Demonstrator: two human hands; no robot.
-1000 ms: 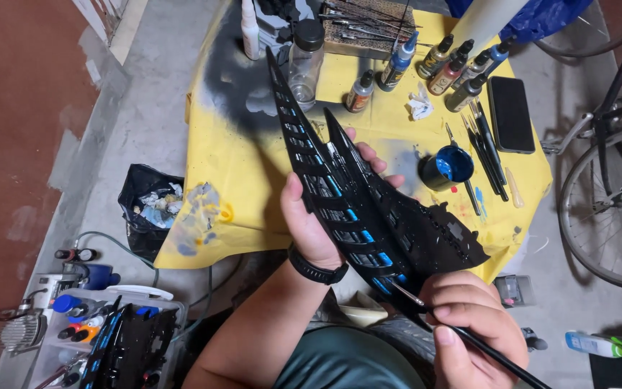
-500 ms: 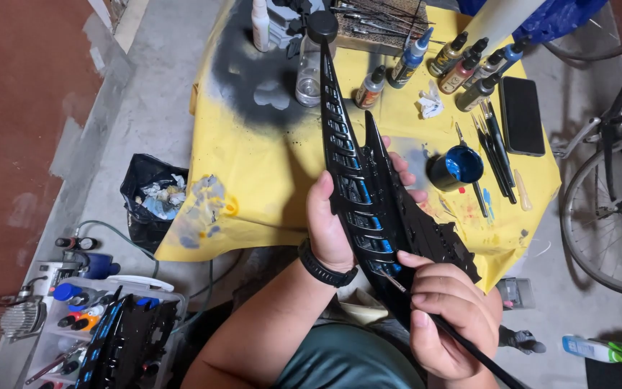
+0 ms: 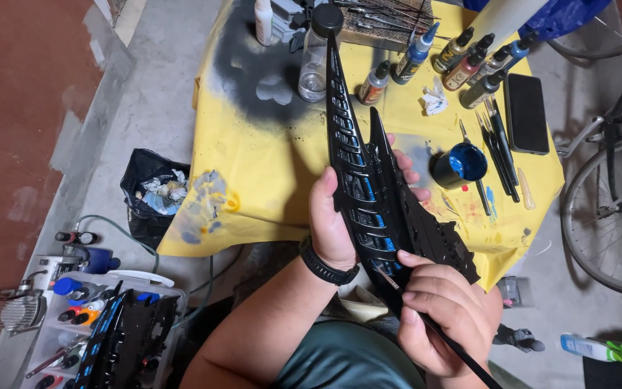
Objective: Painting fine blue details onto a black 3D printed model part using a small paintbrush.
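Note:
My left hand [image 3: 340, 220] grips a long, glossy black model part [image 3: 368, 180] with pointed tips and blue-painted slots, holding it upright over the yellow-covered table [image 3: 253, 187]. My right hand [image 3: 444, 313] is closed around a thin black paintbrush [image 3: 462, 353], whose tip touches the lower slots of the model part. A black watch sits on my left wrist. A small cup of blue paint [image 3: 462, 164] stands just right of the part.
Several paint bottles [image 3: 462, 57], a clear bottle [image 3: 314, 61], spare brushes [image 3: 498, 148] and a black phone [image 3: 527, 114] lie on the table. A black trash bag [image 3: 154, 194] sits on the floor at left, a white cart [image 3: 95, 324] at lower left, a bicycle wheel [image 3: 613, 216] at right.
The model part has swung from a leftward tilt to more upright, and my view has shifted. My right hand with the brush moved up against the lower slots.

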